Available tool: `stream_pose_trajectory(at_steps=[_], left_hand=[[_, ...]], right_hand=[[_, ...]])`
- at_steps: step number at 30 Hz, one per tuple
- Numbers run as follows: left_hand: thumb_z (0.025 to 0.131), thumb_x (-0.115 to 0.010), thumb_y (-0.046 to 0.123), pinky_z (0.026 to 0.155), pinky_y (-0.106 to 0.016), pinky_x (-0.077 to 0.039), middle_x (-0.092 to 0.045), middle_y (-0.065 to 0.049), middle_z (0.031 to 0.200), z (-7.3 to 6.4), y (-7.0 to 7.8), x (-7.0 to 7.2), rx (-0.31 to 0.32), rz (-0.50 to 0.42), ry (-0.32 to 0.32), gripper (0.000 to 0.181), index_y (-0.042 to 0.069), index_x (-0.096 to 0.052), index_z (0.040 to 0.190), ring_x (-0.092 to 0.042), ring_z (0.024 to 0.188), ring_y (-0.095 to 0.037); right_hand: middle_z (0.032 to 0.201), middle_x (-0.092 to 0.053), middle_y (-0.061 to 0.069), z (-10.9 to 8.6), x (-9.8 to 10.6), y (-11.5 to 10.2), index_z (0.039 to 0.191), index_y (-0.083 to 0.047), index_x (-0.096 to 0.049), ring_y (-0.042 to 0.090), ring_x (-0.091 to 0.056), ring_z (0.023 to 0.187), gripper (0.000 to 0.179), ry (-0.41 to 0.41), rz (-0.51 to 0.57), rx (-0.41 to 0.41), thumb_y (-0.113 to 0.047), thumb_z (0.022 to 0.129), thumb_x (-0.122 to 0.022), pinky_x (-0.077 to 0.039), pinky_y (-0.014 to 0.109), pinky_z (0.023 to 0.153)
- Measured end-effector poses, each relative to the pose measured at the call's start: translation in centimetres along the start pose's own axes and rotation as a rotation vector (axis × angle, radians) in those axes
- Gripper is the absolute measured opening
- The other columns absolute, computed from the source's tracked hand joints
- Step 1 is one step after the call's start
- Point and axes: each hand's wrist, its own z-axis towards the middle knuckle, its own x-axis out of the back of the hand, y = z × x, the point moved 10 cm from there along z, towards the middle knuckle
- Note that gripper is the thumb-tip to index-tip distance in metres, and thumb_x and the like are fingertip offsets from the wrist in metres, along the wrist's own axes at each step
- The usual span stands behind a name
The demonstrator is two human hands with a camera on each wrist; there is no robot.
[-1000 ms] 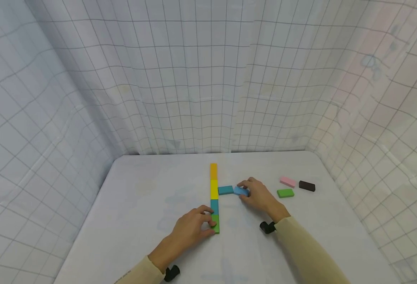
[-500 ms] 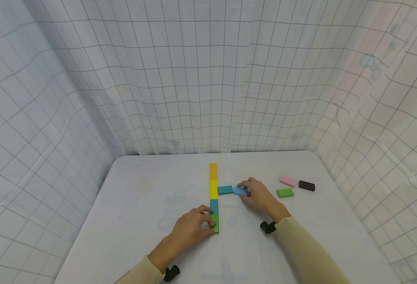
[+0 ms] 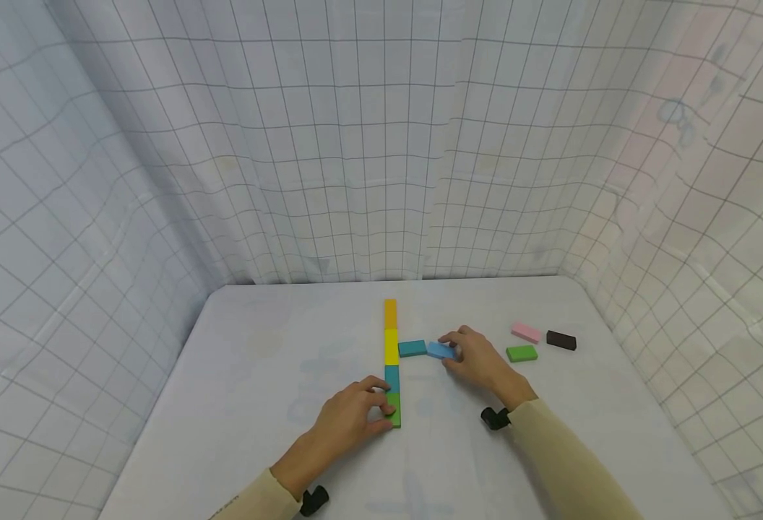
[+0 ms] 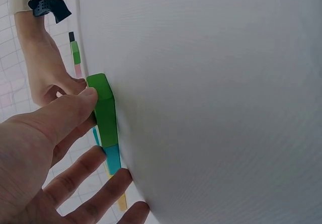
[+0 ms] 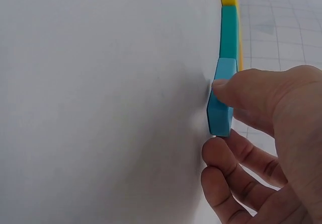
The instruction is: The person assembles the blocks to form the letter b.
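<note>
On the white table, a straight line runs away from me: a green block (image 3: 394, 410), a teal block (image 3: 391, 377), a yellow block (image 3: 391, 347) and an orange block (image 3: 391, 314). Another teal block (image 3: 412, 348) branches right from the yellow one, with a light-blue block (image 3: 441, 350) at its right end, slightly angled. My left hand (image 3: 349, 415) pinches the near green block between thumb and index finger; its other fingers lie along the line's left side. Thumb and index finger of my right hand (image 3: 475, 359) are on opposite sides of the light-blue block, by its right end.
To the right lie a pink block (image 3: 526, 332), a loose green block (image 3: 522, 354) and a black block (image 3: 561, 340). White grid-patterned sheets (image 3: 381, 144) hang behind the table and along both sides. A dark device (image 3: 495, 418) sits at the right wrist.
My right hand has shifted slightly right and back along the light-blue block, which looks unmoved. The left hand and the other blocks stay where they were.
</note>
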Motion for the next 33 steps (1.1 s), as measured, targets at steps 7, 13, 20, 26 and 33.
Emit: stream_pose_trajectory(at_steps=[7, 13, 20, 26, 33], left_hand=[[0.094, -0.101, 0.027, 0.087, -0.041, -0.070, -0.079, 0.000, 0.142, 0.2, -0.2, -0.1, 0.004, 0.006, 0.001, 0.012, 0.023, -0.091, 0.099, -0.080, 0.114, -0.026], [0.094, -0.100, 0.028, 0.087, -0.041, -0.070, -0.079, 0.000, 0.142, 0.2, -0.5, -0.3, 0.008, 0.003, -0.006, 0.011, 0.023, -0.092, 0.100, -0.080, 0.114, -0.025], [0.094, -0.101, 0.029, 0.087, -0.040, -0.069, -0.079, 0.001, 0.142, 0.2, -0.5, -0.5, 0.010, 0.011, -0.005, 0.012, 0.024, -0.092, 0.100, -0.080, 0.115, -0.025], [0.094, -0.101, 0.029, 0.090, -0.041, -0.070, -0.079, 0.002, 0.142, 0.2, -0.5, -0.5, 0.020, 0.014, -0.009, 0.012, 0.025, -0.092, 0.101, -0.079, 0.116, -0.024], [0.094, -0.101, 0.029, 0.089, -0.040, -0.070, -0.079, 0.002, 0.142, 0.2, -0.5, -0.5, 0.018, 0.018, -0.006, 0.012, 0.025, -0.092, 0.101, -0.079, 0.115, -0.023]], right_hand=[[0.130, -0.075, 0.014, -0.7, 0.8, 0.7, 0.146, -0.011, -0.078, 0.015, -0.067, 0.094, 0.044, 0.017, 0.030, -0.021, -0.014, 0.103, -0.088, -0.061, 0.037, 0.089], [0.131, -0.074, 0.016, -1.4, 1.4, 1.3, 0.147, -0.011, -0.078, 0.013, -0.066, 0.090, 0.045, 0.034, 0.030, -0.029, -0.015, 0.104, -0.088, -0.060, 0.033, 0.084], [0.131, -0.073, 0.015, -2.1, 2.4, 1.9, 0.147, -0.010, -0.078, 0.012, -0.064, 0.087, 0.044, 0.051, 0.017, -0.028, -0.016, 0.104, -0.088, -0.058, 0.030, 0.082], [0.129, -0.073, 0.015, -2.6, 3.1, 2.6, 0.146, -0.010, -0.079, 0.011, -0.062, 0.085, 0.044, 0.076, 0.011, -0.036, -0.016, 0.104, -0.088, -0.057, 0.027, 0.078], [0.131, -0.074, 0.015, -3.2, 3.6, 3.4, 0.147, -0.010, -0.078, 0.014, -0.063, 0.091, 0.043, 0.082, 0.008, -0.054, -0.018, 0.105, -0.087, -0.057, 0.028, 0.080]])
